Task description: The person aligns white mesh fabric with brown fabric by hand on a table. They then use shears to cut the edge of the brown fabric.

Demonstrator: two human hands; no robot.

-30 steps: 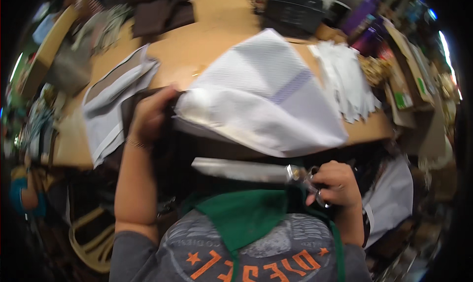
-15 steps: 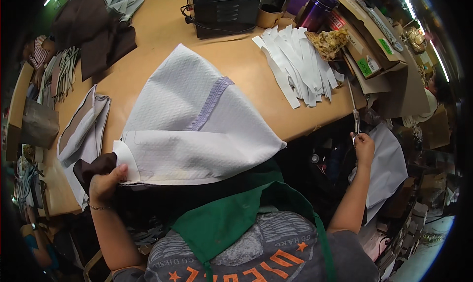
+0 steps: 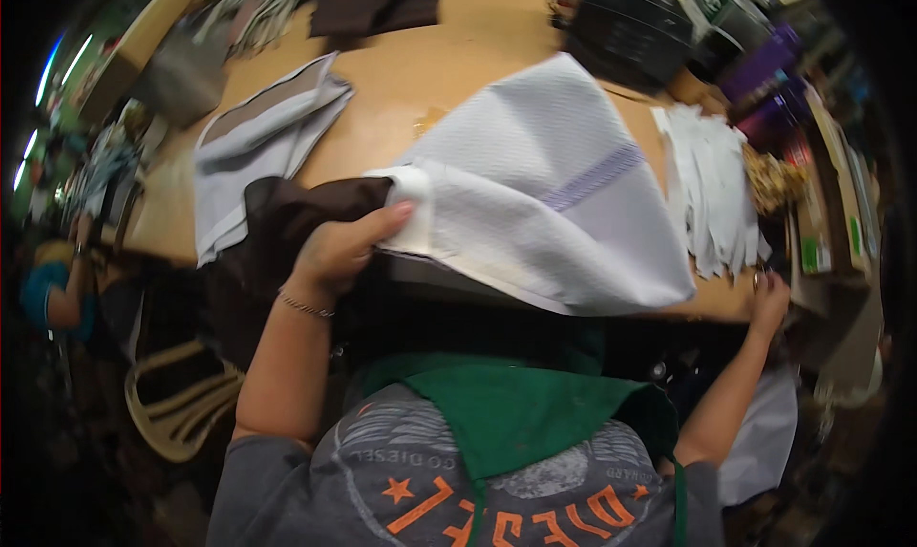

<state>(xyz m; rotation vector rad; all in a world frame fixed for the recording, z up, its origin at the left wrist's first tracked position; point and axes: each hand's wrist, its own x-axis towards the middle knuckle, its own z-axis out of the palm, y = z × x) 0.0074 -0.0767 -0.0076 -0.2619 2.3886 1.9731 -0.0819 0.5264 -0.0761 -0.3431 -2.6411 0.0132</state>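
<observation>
My left hand [image 3: 349, 241] pinches a white band [image 3: 409, 186] at the edge of a white textured fabric piece [image 3: 535, 136], together with dark brown cloth [image 3: 306, 208]. The white piece spreads over the table's front, with a lilac stitched strip across it. Far right, at the table edge beside the white strips [image 3: 712, 189], my right hand [image 3: 769, 299] is closed on the metal handle of scissors [image 3: 762, 278]; most of the scissors is hidden or blurred.
A folded grey-white piece [image 3: 248, 136] lies left on the table [image 3: 382, 88]. Dark cloth [image 3: 373, 2], a black device [image 3: 626, 31], purple bottle [image 3: 769, 112] and cardboard boxes [image 3: 831, 184] surround it. A person [image 3: 57, 294] is at far left, near a cream chair [image 3: 177, 404].
Since a second ago, my right hand has carried the scissors from in front of my body to the far right table edge. My left hand still grips the fabric; the view has shifted.
</observation>
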